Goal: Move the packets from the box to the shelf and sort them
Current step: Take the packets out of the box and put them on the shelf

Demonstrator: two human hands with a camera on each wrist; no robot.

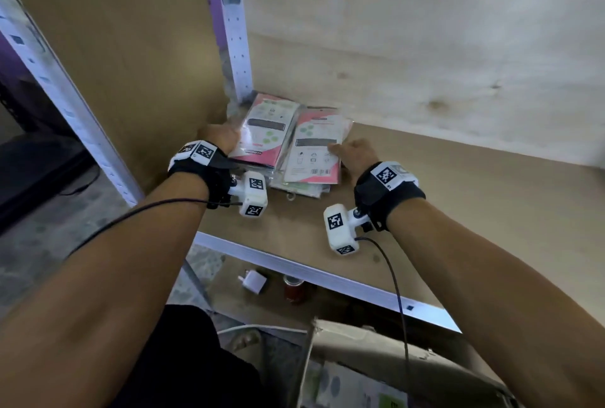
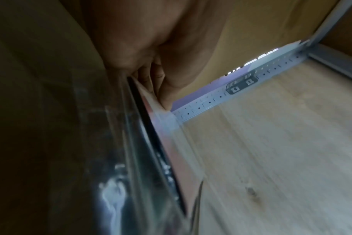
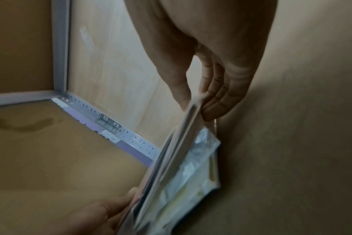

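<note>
Two pink-and-white packets in clear sleeves lie side by side in the back left corner of the wooden shelf (image 1: pixel 458 211), on top of several green ones (image 1: pixel 301 188). My left hand (image 1: pixel 229 136) grips the left edge of the left pink packet (image 1: pixel 265 132); in the left wrist view its fingers (image 2: pixel 167 95) curl onto that packet (image 2: pixel 165 143). My right hand (image 1: pixel 340 150) pinches the right pink packet (image 1: pixel 312 152) between thumb and fingers (image 3: pixel 217 101), lifting that packet (image 3: pixel 171 159) off the pile. The cardboard box (image 1: pixel 360 339) sits below the shelf, near me.
A perforated white upright (image 1: pixel 235 31) stands right behind the pile, with a wooden side panel to its left. The shelf's white front rail (image 1: pixel 311 273) runs diagonally. On the level below lie a white plug (image 1: pixel 253 281) and a dark red jar (image 1: pixel 294 289).
</note>
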